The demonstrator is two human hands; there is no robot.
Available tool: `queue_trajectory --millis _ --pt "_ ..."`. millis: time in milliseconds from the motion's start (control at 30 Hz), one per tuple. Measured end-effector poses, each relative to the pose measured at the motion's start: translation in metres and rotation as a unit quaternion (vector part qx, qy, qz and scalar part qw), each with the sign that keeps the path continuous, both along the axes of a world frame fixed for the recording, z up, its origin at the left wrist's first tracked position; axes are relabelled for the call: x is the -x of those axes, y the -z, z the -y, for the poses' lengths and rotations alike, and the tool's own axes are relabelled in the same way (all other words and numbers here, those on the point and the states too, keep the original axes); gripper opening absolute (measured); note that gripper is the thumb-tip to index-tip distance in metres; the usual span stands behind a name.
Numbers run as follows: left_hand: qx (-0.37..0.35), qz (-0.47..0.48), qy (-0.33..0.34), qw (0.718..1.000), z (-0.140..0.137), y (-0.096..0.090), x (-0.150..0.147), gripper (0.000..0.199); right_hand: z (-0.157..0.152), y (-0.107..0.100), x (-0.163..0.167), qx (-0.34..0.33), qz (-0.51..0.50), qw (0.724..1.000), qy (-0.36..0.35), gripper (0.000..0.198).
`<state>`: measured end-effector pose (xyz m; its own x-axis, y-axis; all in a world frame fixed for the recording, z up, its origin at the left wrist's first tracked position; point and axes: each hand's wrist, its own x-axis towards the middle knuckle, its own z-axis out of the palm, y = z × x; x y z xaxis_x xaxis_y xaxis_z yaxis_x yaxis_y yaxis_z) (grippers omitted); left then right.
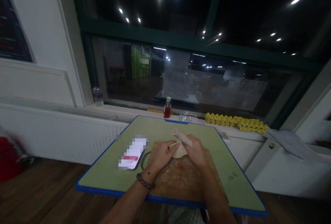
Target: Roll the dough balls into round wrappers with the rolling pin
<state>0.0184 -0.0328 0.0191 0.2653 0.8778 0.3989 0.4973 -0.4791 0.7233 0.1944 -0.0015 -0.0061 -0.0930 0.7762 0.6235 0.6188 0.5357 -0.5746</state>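
My right hand [196, 152] is closed around a pale wooden rolling pin [182, 137], whose free end points up and to the left. Under the pin is a flat piece of dough [180, 152]. The fingers of my left hand [163, 154] pinch the dough's left edge. Both hands are above the far part of a wooden cutting board [179, 179], which has a whitish, flour-like dusting. My left wrist wears a beaded bracelet.
The board lies on a green, blue-edged table [227, 182]. Left of it is a phone [139, 148] with a partly blurred screen. On the windowsill stand a bottle of red liquid [167, 110], yellow egg trays [235, 123] and a clear bottle [97, 95]. A radiator [51, 134] runs below.
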Motion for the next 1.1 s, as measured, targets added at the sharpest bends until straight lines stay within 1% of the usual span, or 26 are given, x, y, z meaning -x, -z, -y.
queue_trajectory --millis 133,233,300,367,433,533,667,767,833,900,967,1033,1100 --pt "0.005 0.013 0.027 1.0 -0.005 0.007 -0.002 0.035 0.001 -0.001 0.0 0.003 -0.005 1.0 -0.001 0.009" --pt "0.02 0.051 0.049 0.997 -0.012 0.017 -0.003 0.038 0.003 -0.004 0.001 0.006 -0.004 1.0 0.001 0.01" --pt "0.027 0.076 0.027 0.996 -0.013 0.02 -0.003 0.04 0.004 -0.005 0.001 0.003 -0.008 1.0 -0.004 0.01" --pt "0.029 0.091 -0.021 0.995 -0.012 0.019 -0.003 0.041 0.004 -0.004 0.002 0.001 -0.014 1.0 -0.012 0.009" --pt "0.034 0.094 -0.051 0.994 -0.01 0.015 -0.003 0.041 0.003 -0.003 0.003 0.002 -0.017 1.0 -0.021 0.009" --pt "0.049 0.087 -0.058 0.993 -0.007 0.01 -0.004 0.038 0.003 -0.003 0.003 0.003 -0.014 0.999 -0.033 0.01" --pt "0.045 0.089 -0.063 0.993 -0.003 0.004 -0.004 0.036 0.006 -0.007 0.002 0.012 -0.022 1.0 -0.018 0.012" --pt "0.04 0.074 -0.052 0.995 -0.002 0.001 -0.002 0.034 0.007 -0.008 0.002 0.013 -0.033 0.999 -0.008 0.014" --pt "0.034 0.059 -0.042 0.997 -0.003 0.003 -0.001 0.035 0.005 -0.006 0.001 0.012 -0.04 0.999 -0.007 0.014" --pt "0.029 0.041 -0.048 0.998 -0.007 0.007 -0.001 0.036 0.001 -0.003 0.002 0.012 -0.022 1.0 -0.015 0.012" --pt "0.032 0.017 -0.084 0.996 -0.012 0.013 -0.001 0.033 -0.001 -0.001 0.002 0.011 0.03 0.999 -0.019 0.01" --pt "0.04 -0.001 -0.118 0.992 -0.016 0.017 -0.002 0.03 -0.001 0.0 0.002 0.007 0.085 0.996 -0.01 0.01" --pt "0.049 -0.009 -0.129 0.99 -0.018 0.018 -0.003 0.029 0.0 -0.001 0.003 0.006 0.12 0.993 0.003 0.01"
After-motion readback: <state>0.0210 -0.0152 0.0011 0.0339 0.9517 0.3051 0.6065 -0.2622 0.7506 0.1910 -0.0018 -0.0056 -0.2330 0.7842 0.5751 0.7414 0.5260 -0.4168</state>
